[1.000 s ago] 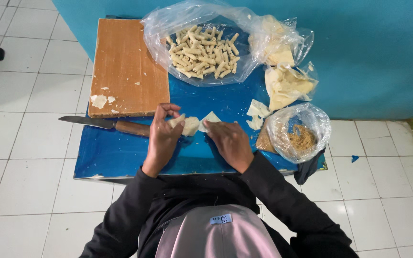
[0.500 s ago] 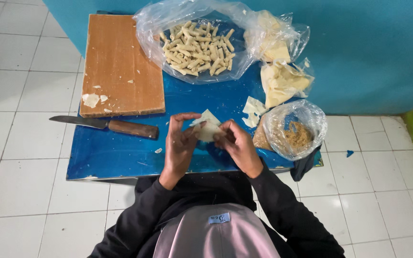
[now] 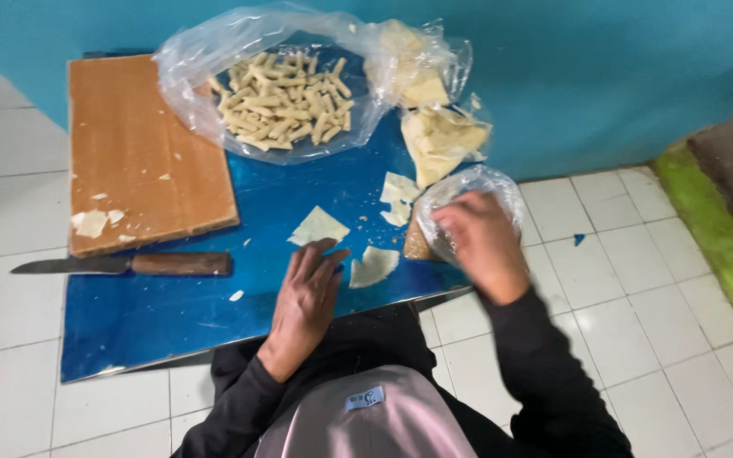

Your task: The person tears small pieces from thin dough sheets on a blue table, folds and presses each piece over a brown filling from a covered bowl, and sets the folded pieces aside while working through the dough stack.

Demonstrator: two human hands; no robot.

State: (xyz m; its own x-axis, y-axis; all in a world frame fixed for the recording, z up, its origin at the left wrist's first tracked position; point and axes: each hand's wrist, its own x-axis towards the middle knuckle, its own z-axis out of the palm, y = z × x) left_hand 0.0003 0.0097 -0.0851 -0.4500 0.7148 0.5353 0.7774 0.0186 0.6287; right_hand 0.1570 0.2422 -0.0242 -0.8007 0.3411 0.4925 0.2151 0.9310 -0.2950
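Note:
My left hand (image 3: 308,293) lies flat on the blue board (image 3: 154,314), fingers spread, its fingertips at the lower edge of a pale dough wrapper (image 3: 318,226). Another wrapper piece (image 3: 373,265) lies just right of that hand. My right hand (image 3: 478,242) reaches into a small clear plastic bag of brownish filling (image 3: 468,191) at the board's right edge; whether it grips anything is hidden by blur and the bag.
A wooden cutting board (image 3: 142,153) with dough scraps sits at the left. A knife with a wooden handle (image 3: 125,265) lies below it. A big clear bag of rolled sticks (image 3: 286,97) and a stack of wrappers (image 3: 439,136) are at the back. White tiled floor surrounds the board.
Both hands were together holding a wrapper in front of me. Now the wrapper lies on the board under my left fingertips, and my right hand has moved right to the filling bag.

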